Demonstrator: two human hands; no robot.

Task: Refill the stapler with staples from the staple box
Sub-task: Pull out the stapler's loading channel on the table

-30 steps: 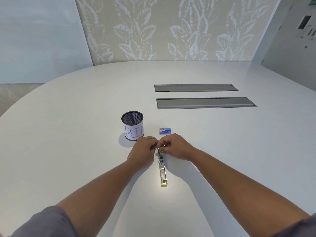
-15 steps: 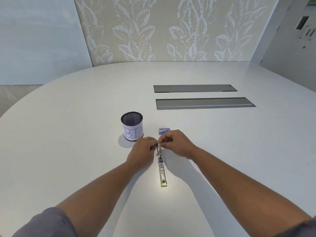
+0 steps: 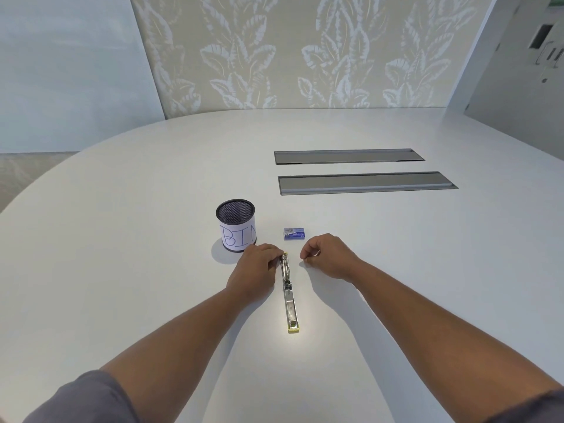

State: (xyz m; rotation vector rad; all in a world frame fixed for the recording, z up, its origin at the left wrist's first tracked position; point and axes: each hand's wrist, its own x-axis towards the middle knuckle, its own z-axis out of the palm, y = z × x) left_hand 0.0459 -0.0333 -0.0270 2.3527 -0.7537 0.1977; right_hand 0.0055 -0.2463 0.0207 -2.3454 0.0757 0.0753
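A metal stapler (image 3: 290, 300) with yellow ends lies opened out flat on the white table (image 3: 122, 239), pointing away from me. My left hand (image 3: 256, 270) grips its far end from the left side. My right hand (image 3: 328, 257) hovers just right of that end, clear of the stapler, fingers curled with thumb against forefinger; nothing shows between them. The small blue staple box (image 3: 294, 233) sits closed on the table just beyond both hands.
A black mesh cup (image 3: 235, 224) with a paper label reading "BIN" stands left of the staple box, close to my left hand. Two long grey cable hatches (image 3: 366, 183) are set into the table farther back on the right.
My right hand has let go of the stapler's far end and drawn off to the right. My left hand has stayed on the stapler, and the staple box is now uncovered.
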